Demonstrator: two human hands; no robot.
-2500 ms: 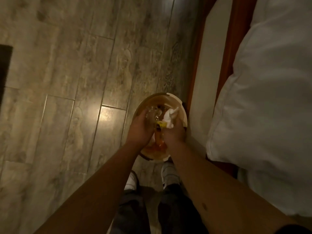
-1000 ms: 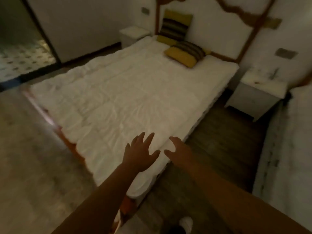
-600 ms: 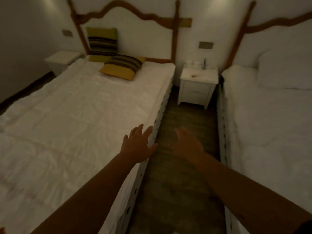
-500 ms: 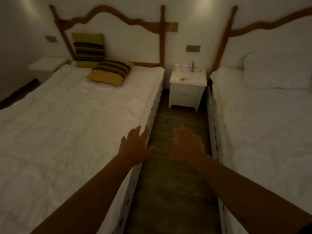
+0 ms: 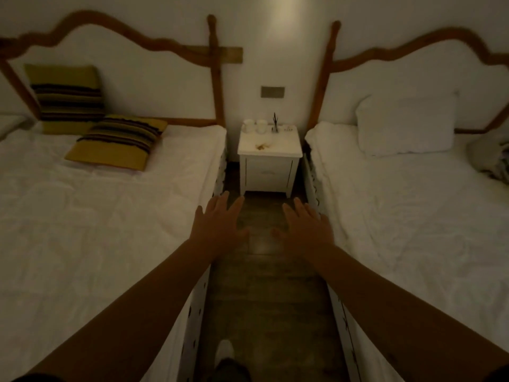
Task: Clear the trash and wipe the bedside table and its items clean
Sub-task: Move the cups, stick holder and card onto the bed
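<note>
Two beds, left bed [image 5: 96, 216] and right bed [image 5: 413, 216], with one white bedside table [image 5: 269, 161] between them at the aisle's far end. On top: two white cups [image 5: 254, 126], one brownish scrap [image 5: 262, 146], small blurred items. Left hand [image 5: 217, 226] and right hand [image 5: 305, 227] both spread flat, empty, over floor. Two striped cushions [image 5: 91, 117] on left bed, one white pillow [image 5: 405, 125] on right.

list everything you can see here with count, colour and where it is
bedside table: 1, white, between the beds at the far wall
cups: 2, white, table's back left
scrap: 1, brownish, on the table top, too small to identify
dark sticks: a few, table's back
beds: 2, white, left and right
striped cushions: 2, yellow and dark, left bed
pillow: 1, white, right bed
wall plate: 1, brownish, above the table
floor: dark wood, aisle
shoe: 1, white, bottom
hands: left, right, both empty, fingers spread
</note>
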